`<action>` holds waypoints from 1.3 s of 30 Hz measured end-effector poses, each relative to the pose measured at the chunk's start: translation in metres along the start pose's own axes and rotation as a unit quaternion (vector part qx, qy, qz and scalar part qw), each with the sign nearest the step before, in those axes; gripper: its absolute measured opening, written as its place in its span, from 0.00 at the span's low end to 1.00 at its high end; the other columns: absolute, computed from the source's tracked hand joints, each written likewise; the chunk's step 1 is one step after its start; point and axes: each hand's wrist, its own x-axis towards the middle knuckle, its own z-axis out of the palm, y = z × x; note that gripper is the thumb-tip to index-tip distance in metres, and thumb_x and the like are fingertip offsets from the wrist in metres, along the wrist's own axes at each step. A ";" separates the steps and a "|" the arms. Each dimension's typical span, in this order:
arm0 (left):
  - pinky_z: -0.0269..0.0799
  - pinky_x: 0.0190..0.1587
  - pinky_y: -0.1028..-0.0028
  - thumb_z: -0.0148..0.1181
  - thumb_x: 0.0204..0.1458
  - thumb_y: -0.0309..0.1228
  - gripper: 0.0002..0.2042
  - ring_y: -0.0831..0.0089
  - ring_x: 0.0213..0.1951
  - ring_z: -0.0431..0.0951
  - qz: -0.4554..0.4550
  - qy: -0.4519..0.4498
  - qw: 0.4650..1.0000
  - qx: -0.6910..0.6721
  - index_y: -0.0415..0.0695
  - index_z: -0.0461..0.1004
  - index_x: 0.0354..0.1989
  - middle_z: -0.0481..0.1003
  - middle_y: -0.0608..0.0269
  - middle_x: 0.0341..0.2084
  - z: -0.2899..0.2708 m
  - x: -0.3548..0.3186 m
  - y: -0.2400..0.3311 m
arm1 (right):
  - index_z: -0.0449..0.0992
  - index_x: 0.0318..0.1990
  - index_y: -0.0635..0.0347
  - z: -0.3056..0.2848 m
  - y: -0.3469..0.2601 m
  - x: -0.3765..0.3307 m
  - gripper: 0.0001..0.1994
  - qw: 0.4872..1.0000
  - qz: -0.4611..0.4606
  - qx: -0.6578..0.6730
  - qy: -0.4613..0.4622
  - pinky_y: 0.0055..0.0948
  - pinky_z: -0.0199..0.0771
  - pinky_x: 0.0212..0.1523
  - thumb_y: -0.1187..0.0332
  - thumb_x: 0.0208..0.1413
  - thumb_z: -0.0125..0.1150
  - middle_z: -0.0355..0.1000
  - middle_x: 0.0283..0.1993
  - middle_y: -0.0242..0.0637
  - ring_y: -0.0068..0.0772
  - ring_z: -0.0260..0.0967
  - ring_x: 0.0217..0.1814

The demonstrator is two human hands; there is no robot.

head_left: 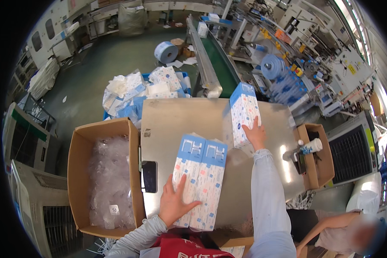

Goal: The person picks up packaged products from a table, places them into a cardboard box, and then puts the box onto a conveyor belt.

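Note:
Two white-and-blue patterned packs in clear film lie side by side at the near edge of the metal table. My left hand rests across them, fingers and thumb spread wide. Farther off and to the right is a similar tall pack, near the table's far edge. My right hand holds this pack at its near right side, thumb on the patterned face; the other fingers are partly hidden. The pack's contents cannot be seen.
A carton of crumpled clear film stands left, beside a black phone. A conveyor meets the table's far side; a blue crate is heaped with packs. At right are a small box and a seated person.

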 end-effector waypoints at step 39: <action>0.72 0.48 0.71 0.73 0.42 0.28 0.30 0.71 0.46 0.75 0.134 -0.478 0.760 -0.420 0.39 0.69 0.55 0.77 0.60 0.42 -0.023 0.051 0.045 | 0.68 0.57 0.66 -0.084 0.130 -0.438 0.32 0.819 -0.088 0.563 0.064 0.36 0.71 0.54 0.63 0.46 0.74 0.72 0.54 0.42 0.39 0.69 0.54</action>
